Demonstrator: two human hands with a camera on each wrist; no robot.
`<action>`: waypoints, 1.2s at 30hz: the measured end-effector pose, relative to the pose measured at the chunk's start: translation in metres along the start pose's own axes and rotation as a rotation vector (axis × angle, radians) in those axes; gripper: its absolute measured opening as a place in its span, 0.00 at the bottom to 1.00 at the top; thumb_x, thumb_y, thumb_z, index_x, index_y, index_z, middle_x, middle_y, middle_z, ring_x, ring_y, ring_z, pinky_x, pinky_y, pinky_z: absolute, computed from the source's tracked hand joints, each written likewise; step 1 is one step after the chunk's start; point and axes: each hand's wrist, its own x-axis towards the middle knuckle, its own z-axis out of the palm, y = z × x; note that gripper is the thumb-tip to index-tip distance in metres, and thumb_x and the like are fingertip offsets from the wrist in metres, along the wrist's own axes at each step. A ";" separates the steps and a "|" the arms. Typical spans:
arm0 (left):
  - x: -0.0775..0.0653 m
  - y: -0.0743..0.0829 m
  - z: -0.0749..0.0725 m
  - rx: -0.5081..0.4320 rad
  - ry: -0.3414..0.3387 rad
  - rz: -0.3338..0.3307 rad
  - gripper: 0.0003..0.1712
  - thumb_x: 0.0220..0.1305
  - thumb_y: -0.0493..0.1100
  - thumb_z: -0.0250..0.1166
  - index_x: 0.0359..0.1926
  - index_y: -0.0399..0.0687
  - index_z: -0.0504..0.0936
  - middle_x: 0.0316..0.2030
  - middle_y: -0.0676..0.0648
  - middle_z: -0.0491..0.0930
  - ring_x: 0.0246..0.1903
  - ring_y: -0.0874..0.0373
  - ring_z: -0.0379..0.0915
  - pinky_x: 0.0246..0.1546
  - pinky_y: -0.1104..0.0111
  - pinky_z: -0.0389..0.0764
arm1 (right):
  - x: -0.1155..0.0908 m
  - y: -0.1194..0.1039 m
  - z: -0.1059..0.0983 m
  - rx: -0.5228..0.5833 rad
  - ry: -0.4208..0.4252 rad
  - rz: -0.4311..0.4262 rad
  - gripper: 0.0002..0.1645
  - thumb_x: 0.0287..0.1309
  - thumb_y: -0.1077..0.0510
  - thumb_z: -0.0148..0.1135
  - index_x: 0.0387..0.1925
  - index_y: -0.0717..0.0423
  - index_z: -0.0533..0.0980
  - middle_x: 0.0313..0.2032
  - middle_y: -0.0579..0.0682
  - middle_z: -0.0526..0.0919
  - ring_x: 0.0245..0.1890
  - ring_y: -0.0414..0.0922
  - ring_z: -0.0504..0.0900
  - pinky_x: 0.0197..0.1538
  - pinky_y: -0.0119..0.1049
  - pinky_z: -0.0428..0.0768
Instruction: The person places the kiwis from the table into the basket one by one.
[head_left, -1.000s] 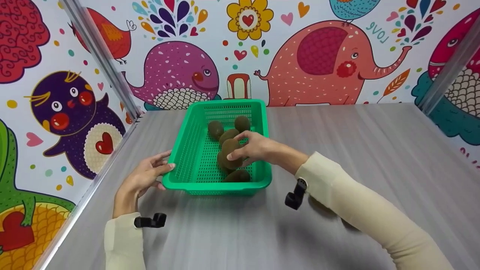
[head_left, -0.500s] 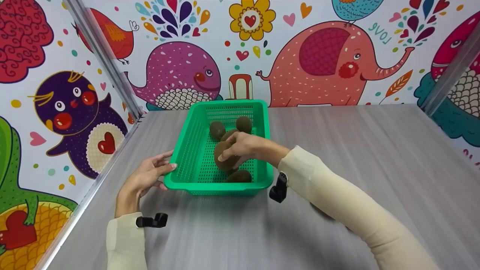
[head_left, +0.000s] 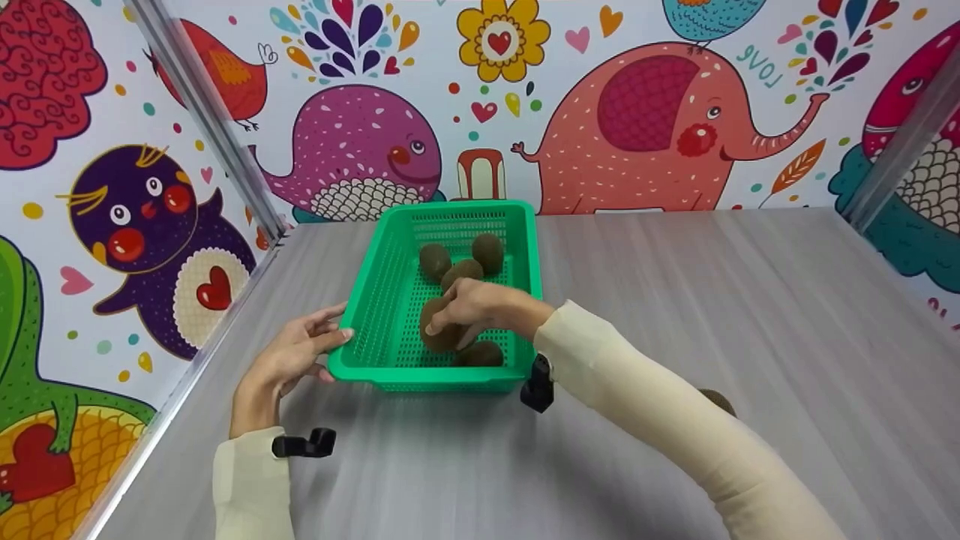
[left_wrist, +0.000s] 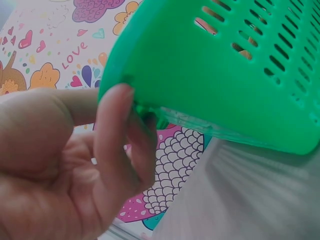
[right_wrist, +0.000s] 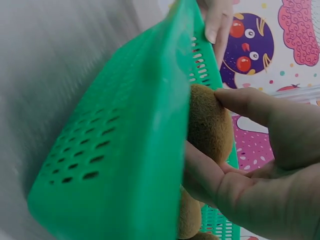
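Note:
A green plastic basket with slotted walls stands on the table, several brown fuzzy kiwis lying inside. At its near left corner my left hand pinches the rim, thumb on top; the left wrist view shows the fingers curled under the edge. Inside the basket, my right hand holds a kiwi between thumb and fingers, low among the others. One kiwi sits just beyond that hand, and another kiwi lies on the near side, partly covered by it.
On the grey table, a kiwi shows partly behind my right sleeve. A wall printed with cartoon animals rises right behind the basket, and another printed wall stands on the left.
My right hand has moved left and toward me inside the basket, carrying the kiwi lower. My left hand keeps its place on the rim.

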 end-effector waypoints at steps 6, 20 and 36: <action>-0.001 0.001 -0.001 0.012 -0.002 0.001 0.38 0.75 0.44 0.58 0.78 0.43 0.54 0.64 0.30 0.69 0.38 0.59 0.81 0.26 0.66 0.87 | -0.002 -0.001 0.000 -0.040 -0.010 -0.003 0.17 0.67 0.56 0.63 0.53 0.60 0.81 0.62 0.56 0.77 0.61 0.55 0.79 0.57 0.41 0.85; 0.000 0.000 0.000 -0.020 -0.006 0.004 0.37 0.75 0.42 0.57 0.78 0.41 0.53 0.62 0.31 0.70 0.32 0.61 0.81 0.23 0.68 0.85 | -0.031 0.002 -0.033 -0.033 -0.045 -0.052 0.26 0.68 0.51 0.63 0.62 0.59 0.74 0.62 0.53 0.77 0.65 0.56 0.75 0.65 0.50 0.78; 0.000 0.001 0.001 0.004 0.004 0.003 0.38 0.74 0.44 0.58 0.78 0.42 0.53 0.61 0.32 0.71 0.38 0.59 0.81 0.24 0.68 0.85 | -0.076 0.042 -0.072 -0.042 0.001 -0.171 0.29 0.62 0.49 0.69 0.62 0.49 0.74 0.63 0.50 0.76 0.61 0.49 0.77 0.61 0.44 0.82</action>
